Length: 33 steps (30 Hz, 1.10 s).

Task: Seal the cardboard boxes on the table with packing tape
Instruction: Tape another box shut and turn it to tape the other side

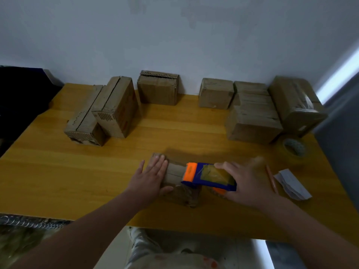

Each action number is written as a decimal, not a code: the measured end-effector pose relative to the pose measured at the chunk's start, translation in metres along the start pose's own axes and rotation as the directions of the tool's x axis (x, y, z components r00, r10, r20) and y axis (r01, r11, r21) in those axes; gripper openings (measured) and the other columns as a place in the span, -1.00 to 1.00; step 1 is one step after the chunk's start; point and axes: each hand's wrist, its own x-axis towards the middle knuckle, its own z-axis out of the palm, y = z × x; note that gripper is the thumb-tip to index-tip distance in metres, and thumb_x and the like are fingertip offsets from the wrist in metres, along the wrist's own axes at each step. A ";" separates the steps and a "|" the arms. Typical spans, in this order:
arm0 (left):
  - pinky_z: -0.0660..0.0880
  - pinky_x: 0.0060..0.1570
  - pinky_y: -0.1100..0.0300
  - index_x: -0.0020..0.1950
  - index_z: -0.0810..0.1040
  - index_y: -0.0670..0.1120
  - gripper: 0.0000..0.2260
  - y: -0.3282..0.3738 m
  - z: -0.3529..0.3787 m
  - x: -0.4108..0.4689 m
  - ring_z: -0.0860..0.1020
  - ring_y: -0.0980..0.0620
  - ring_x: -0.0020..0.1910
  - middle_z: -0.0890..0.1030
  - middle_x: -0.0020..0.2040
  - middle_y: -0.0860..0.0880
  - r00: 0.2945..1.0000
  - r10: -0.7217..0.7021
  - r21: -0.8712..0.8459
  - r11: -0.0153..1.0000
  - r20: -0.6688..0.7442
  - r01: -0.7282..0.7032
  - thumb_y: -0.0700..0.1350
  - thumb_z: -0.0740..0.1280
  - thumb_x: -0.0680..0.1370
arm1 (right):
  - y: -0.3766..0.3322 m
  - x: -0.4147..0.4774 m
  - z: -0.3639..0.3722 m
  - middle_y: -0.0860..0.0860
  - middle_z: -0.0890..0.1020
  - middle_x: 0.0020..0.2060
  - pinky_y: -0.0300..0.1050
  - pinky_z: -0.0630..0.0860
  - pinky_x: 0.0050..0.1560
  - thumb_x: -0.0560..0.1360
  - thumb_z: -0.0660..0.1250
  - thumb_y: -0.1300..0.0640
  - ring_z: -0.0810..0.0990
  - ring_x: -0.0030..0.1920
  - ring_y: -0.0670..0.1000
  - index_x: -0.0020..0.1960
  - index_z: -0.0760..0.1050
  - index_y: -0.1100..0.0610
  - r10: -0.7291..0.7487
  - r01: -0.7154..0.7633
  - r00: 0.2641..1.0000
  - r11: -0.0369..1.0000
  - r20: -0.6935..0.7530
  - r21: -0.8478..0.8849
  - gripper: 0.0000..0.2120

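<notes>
Head camera looks down over a yellow wooden table [58, 181] set against a pale wall [174, 35]. Nearest the person, close to the table's front edge, a small cardboard box [180, 193] lies on the wood. The left hand [153, 175] rests flat on the box's left end, fingers straight and together. The right hand [246, 181] grips a blue and orange tape dispenser [206, 176], fingers wrapped over its roll. The dispenser's orange front sits on top of the box, just right of the left hand's fingertips.

To the right of that hand lie a pencil [271, 178] and a folded paper [293, 184]. A little farther back sits a spare tape roll [294, 150].

Along the wall are more boxes: a left pair [116, 107] touching each other, a middle box [158, 90] standing alone, and a right cluster [252, 117] packed close together.
</notes>
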 end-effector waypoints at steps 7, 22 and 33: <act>-0.23 0.42 -0.03 0.54 -0.15 -0.11 0.00 0.006 0.016 0.006 -0.08 -0.06 0.54 -0.19 0.52 -0.05 0.991 0.116 -0.032 0.992 -0.067 -0.119 0.55 -0.39 0.33 | -0.008 0.001 0.020 0.01 0.42 0.29 -0.02 0.49 0.14 0.39 0.49 0.03 0.44 0.25 0.04 0.43 0.30 -0.03 0.045 -0.044 0.998 0.998 -0.033 0.048 -0.33; -0.29 0.45 0.20 0.50 -0.32 0.06 0.00 -0.041 0.003 0.023 -0.24 0.15 0.51 -0.25 0.52 0.11 0.985 0.169 -0.151 0.974 -0.031 -0.171 0.62 -0.33 0.21 | -0.057 0.017 -0.013 -0.05 0.44 0.17 -0.04 0.56 -0.02 0.35 0.47 0.10 0.50 0.07 -0.02 0.32 0.33 -0.16 0.060 -0.048 0.997 0.974 -0.049 0.223 -0.39; -0.37 0.40 0.24 0.47 -0.36 0.07 -0.05 -0.041 0.000 0.026 -0.28 0.12 0.49 -0.32 0.49 0.10 0.980 0.199 -0.097 0.975 -0.013 -0.199 0.60 -0.35 0.24 | -0.016 -0.007 -0.010 -0.08 0.47 0.14 -0.04 0.56 0.04 0.36 0.51 -0.03 0.50 0.06 -0.08 0.32 0.28 -0.16 0.058 -0.071 0.995 0.984 0.086 0.161 -0.38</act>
